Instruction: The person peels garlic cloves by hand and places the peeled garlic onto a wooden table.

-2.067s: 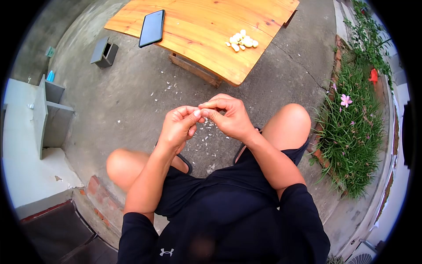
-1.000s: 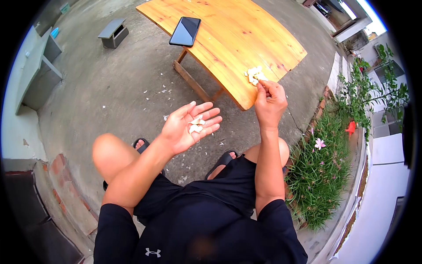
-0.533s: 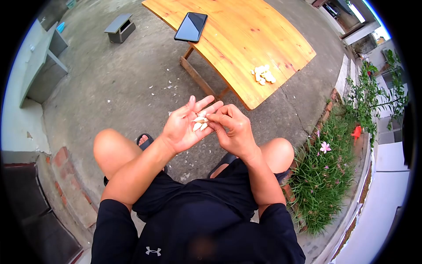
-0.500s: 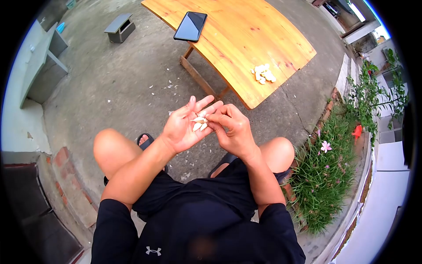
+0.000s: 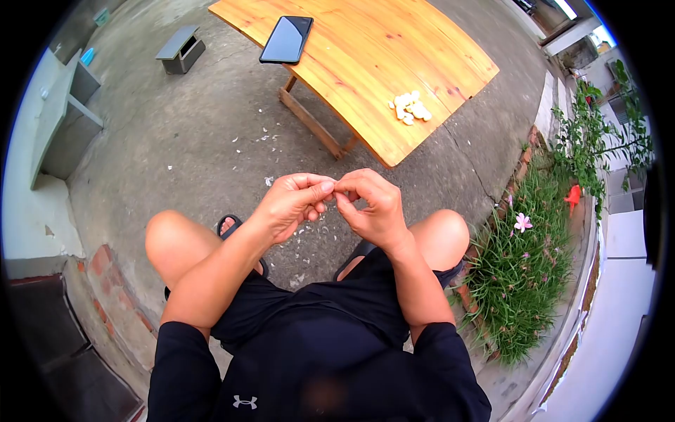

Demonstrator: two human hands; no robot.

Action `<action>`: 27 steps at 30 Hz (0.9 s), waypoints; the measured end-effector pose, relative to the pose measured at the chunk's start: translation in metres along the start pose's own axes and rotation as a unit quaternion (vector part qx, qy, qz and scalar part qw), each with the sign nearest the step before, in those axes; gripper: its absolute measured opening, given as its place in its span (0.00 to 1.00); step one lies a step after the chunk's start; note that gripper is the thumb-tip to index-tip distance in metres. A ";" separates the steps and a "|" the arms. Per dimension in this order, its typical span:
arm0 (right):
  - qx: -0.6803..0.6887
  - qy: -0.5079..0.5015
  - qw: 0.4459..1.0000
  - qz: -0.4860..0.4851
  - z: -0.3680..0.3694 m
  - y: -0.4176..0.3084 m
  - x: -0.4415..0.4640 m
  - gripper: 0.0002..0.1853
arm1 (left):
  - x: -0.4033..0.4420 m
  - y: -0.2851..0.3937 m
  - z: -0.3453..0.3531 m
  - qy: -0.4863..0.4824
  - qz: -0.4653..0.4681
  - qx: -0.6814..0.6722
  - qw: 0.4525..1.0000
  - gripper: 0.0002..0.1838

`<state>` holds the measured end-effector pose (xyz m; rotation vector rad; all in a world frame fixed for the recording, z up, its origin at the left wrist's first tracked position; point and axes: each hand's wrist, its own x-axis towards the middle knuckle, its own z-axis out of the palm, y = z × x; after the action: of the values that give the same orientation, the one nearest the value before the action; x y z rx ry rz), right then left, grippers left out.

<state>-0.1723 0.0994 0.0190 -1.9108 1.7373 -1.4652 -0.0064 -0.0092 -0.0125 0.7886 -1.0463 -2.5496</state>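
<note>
My left hand (image 5: pixel 295 205) is closed, its fingers curled over the garlic cloves that lay in its palm half a second ago; the fingers hide them now. Thumb and forefinger of my right hand (image 5: pixel 369 204) pinch against the left fingertips. The small piece between the fingertips is nearly covered, and it looks like a garlic clove. Beyond the hands, a small pile of pale garlic cloves (image 5: pixel 410 107) lies near the close corner of the wooden table (image 5: pixel 373 56).
A dark-screened tablet or phone (image 5: pixel 287 39) rests on the table's left edge. White peel scraps (image 5: pixel 269 181) dot the concrete ground (image 5: pixel 183 141). A small grey stool-like box (image 5: pixel 181 50) stands at the upper left, and a grassy flower bed (image 5: pixel 517 281) runs along the right.
My left hand has gone from an open palm showing several cloves to curled fingers. Both hands' fingertips now meet in a pinch, and the view has shifted slightly.
</note>
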 end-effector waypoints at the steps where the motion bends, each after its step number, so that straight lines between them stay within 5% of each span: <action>1: 0.011 0.007 1.000 0.014 0.000 -0.004 0.001 0.09 | 0.000 0.002 0.001 -0.005 0.006 0.008 1.000 0.12; 5: 0.112 0.050 0.984 0.131 0.007 0.002 -0.005 0.09 | -0.006 0.007 0.011 0.034 0.052 0.034 0.998 0.10; 21: 0.091 0.035 0.984 0.151 0.009 0.002 -0.007 0.06 | -0.004 0.002 0.013 0.086 0.144 0.150 0.974 0.09; 27: 0.057 0.052 0.996 0.050 0.007 -0.002 -0.002 0.06 | -0.003 0.003 0.010 0.090 0.110 0.121 0.982 0.09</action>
<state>-0.1654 0.0984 0.0152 -1.6949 1.7243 -1.6161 -0.0101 -0.0042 -0.0037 0.8903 -1.3193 -2.1515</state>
